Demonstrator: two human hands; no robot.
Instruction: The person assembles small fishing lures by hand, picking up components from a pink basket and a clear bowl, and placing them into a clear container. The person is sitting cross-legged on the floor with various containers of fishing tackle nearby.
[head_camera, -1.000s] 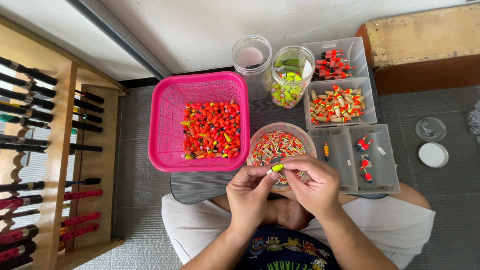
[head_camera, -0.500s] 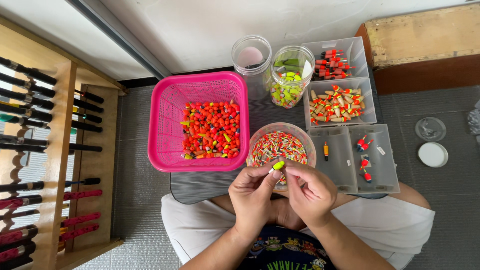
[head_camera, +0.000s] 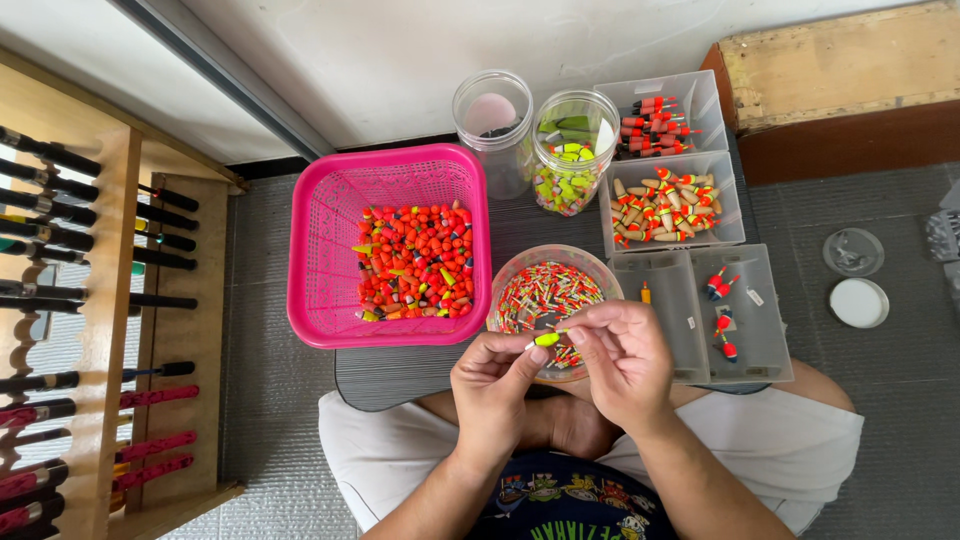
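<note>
My left hand (head_camera: 492, 385) and my right hand (head_camera: 626, 358) meet over the near rim of a clear round bowl (head_camera: 515, 275) of thin striped sticks. Between their fingertips they pinch one small yellow-green float (head_camera: 546, 339) with a thin stem. To the left of the bowl stands a pink plastic basket (head_camera: 325, 260) holding a heap of red and orange float bodies (head_camera: 415, 262). Both hands are closed on the small piece.
Behind the bowl stand a clear jar (head_camera: 492, 125) and a jar of yellow-green floats (head_camera: 567, 155). Clear trays (head_camera: 668, 205) of floats lie to the right, with one tray (head_camera: 745, 315) nearly bare. Two round lids (head_camera: 858, 300) lie on the grey mat. A wooden rod rack (head_camera: 75, 300) lines the left.
My two hands have shifted slightly and turned the small yellow-green float between the fingertips; they stay over the bowl's near rim. Nothing else has moved.
</note>
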